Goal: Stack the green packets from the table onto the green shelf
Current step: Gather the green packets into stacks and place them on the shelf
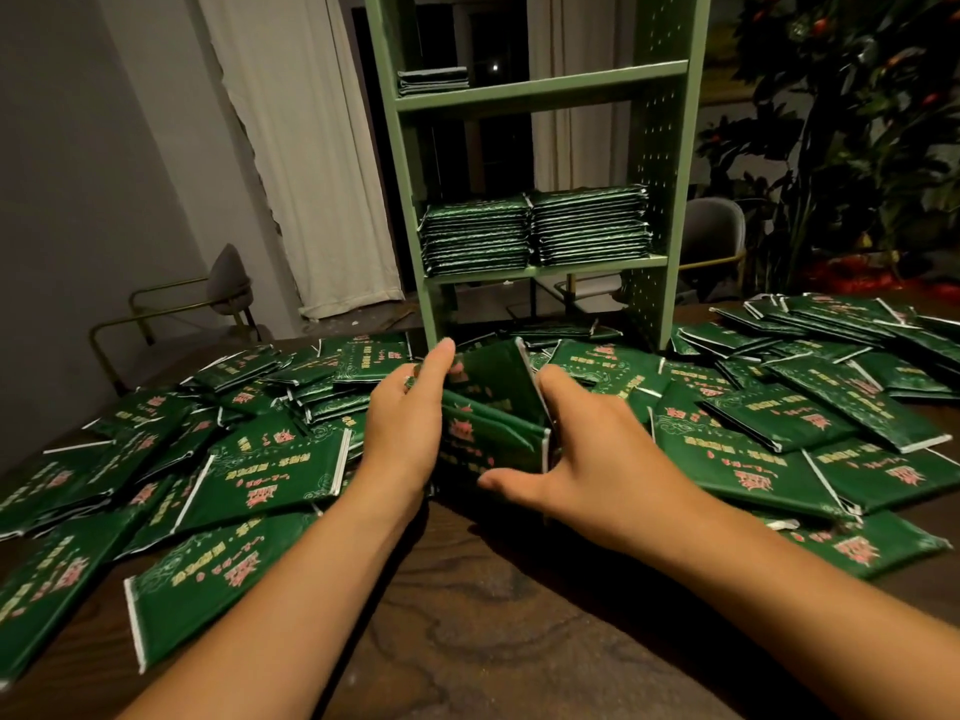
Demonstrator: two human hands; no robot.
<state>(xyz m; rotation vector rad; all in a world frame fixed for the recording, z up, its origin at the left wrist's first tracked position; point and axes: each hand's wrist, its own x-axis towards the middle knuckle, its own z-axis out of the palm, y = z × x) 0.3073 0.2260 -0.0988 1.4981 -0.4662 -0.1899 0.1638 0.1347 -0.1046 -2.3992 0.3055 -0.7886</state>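
Several green packets with pink and yellow print lie scattered over the dark wooden table. Between my hands a small bunch of packets stands on edge at the table's middle. My left hand holds its left side, fingers curled over the far top edge. My right hand clasps its right side, thumb stretched along the near bottom. Behind it stands the green shelf. Its middle board carries two tall stacks of packets. The upper board holds a short stack at the left.
Loose packets are heaped left and right of my hands. A strip of bare wood lies between my forearms. Grey chairs stand past the table, with white curtains and a dark plant behind.
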